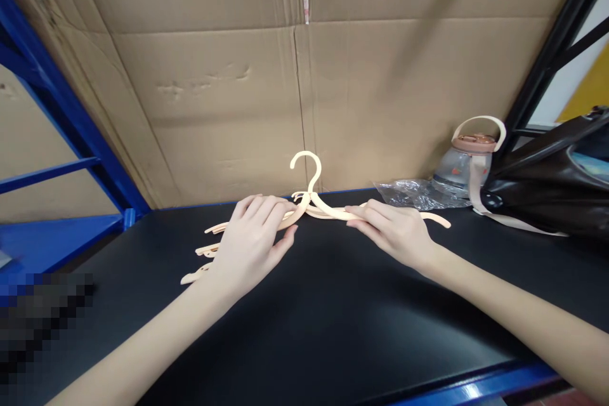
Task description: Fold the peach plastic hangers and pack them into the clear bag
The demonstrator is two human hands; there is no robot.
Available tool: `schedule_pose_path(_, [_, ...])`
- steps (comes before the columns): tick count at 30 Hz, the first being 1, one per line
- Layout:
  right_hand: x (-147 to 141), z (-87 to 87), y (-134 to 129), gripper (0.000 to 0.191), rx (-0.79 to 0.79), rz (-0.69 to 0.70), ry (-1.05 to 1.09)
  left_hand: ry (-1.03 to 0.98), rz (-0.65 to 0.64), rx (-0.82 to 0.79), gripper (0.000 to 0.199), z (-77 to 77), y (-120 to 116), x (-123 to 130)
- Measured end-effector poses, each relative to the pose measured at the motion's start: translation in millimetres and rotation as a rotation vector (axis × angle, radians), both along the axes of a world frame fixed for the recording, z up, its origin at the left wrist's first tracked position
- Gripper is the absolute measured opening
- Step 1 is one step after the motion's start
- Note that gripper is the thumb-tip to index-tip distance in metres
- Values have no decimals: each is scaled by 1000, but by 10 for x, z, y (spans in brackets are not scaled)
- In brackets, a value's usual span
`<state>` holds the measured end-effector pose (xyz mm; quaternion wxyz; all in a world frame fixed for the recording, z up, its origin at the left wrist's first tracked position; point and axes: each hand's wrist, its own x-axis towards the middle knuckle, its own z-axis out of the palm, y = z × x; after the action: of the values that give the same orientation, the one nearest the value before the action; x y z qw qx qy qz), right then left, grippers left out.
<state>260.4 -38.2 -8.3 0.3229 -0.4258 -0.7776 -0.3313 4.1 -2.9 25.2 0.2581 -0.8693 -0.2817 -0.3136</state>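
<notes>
A cream plastic hanger [318, 172] is held above the black tabletop [304, 330], its hook pointing up and curling to the left. My left hand [254, 231] is closed round its left arm. Round the right arm, my right hand [392, 228] has its fingers wrapped, and the arm's tip sticks out beyond the hand. More cream hanger pieces [194, 276] lie on the table to the left, partly hidden under my left hand and wrist. Behind the held hanger, parts of other hangers show near its neck.
A clear bottle [459, 168] with a pink lid and strap stands at the back right, beside crumpled clear plastic [412, 193] and a dark bag [547, 171]. Cardboard [214, 108] lines the back; a blue frame [71, 108] rises at the left.
</notes>
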Motion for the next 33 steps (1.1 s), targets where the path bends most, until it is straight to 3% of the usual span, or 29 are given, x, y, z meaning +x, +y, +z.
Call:
schedule_pose_path(3, [-13, -23, -17, 29, -30, -5, -5, -56, 17, -72, 1, -9, -8, 7])
schedule_pose_path(9, [-23, -60, -27, 24, 14, -6, -27, -100, 32, -191, 6, 35, -35, 9])
schedule_pose_path(16, [-68, -44, -62, 16, 95, 75, -86, 24, 81, -331, 18, 129, -69, -4])
schedule_pose_path(18, [-96, -50, -77, 16, 102, 103, -81, -88, 27, -508, 23, 144, -85, -4])
schedule_pose_path(22, [-140, -47, -94, 16, 102, 132, -82, -361, -204, -1017, 27, 158, -102, 19])
schedule_pose_path(24, [-147, -17, -101, 16, 91, 126, -82, -469, -266, -1139, 28, 168, -103, 34])
schedule_pose_path(27, [-150, 47, -128, 24, 125, 91, -75, -631, -228, -1161, 24, 192, -92, 45])
schedule_pose_path(30, [-163, 81, -172, 24, 161, 151, -107, -759, -152, -1111, 24, 219, -46, 24])
schedule_pose_path(33, [-185, 65, -200, 17, 41, 217, -103, -835, -86, -1052, 26, 239, 26, -31])
